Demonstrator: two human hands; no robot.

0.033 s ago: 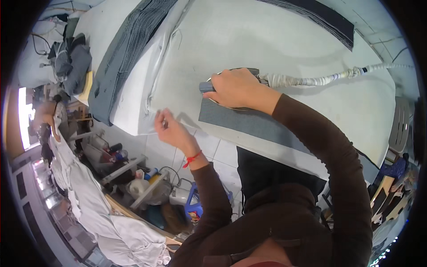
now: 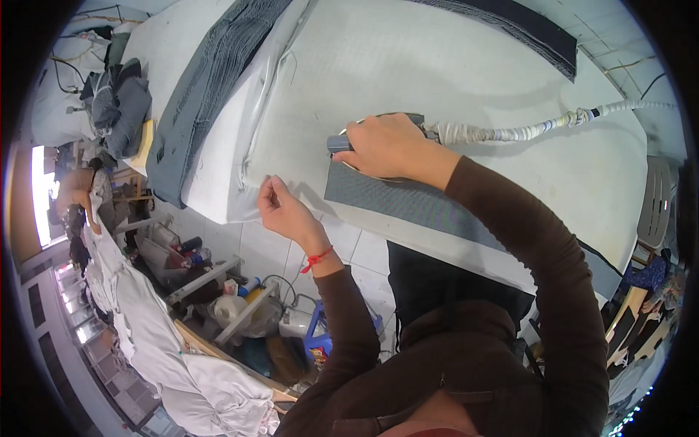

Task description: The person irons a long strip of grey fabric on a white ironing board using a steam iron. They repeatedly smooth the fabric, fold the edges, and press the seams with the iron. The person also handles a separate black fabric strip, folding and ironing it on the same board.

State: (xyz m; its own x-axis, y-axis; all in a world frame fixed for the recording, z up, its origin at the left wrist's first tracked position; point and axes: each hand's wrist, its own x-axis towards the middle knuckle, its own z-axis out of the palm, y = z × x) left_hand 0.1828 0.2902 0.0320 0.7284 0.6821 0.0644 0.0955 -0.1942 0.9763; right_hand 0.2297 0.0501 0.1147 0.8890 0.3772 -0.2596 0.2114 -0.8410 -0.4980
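My right hand (image 2: 386, 146) is wrapped round the handle of an iron (image 2: 338, 143), whose body is mostly under the hand. The iron rests on a dark grey strip of cloth (image 2: 408, 202) lying along the near edge of the pale padded table (image 2: 451, 80). A hose wrapped in white cloth (image 2: 510, 134) runs from the iron to the right. Off the table's near left corner, my left hand (image 2: 286, 211) hangs in the air, thumb and fingertips drawn together. Whether anything thin is pinched there, I cannot make out.
Stacked dark grey cloth (image 2: 211, 95) lies at the left, beside clear plastic sheeting (image 2: 263, 102). Another dark stack (image 2: 520, 29) sits at the far edge. Below left are a blue stool (image 2: 317, 339), a cluttered rack (image 2: 229, 309) and white cloth (image 2: 175, 379). Another person (image 2: 80, 189) stands farther left.
My left hand's fingers have drawn together, and the hand has shifted slightly to the right. My right hand and the iron look unmoved.
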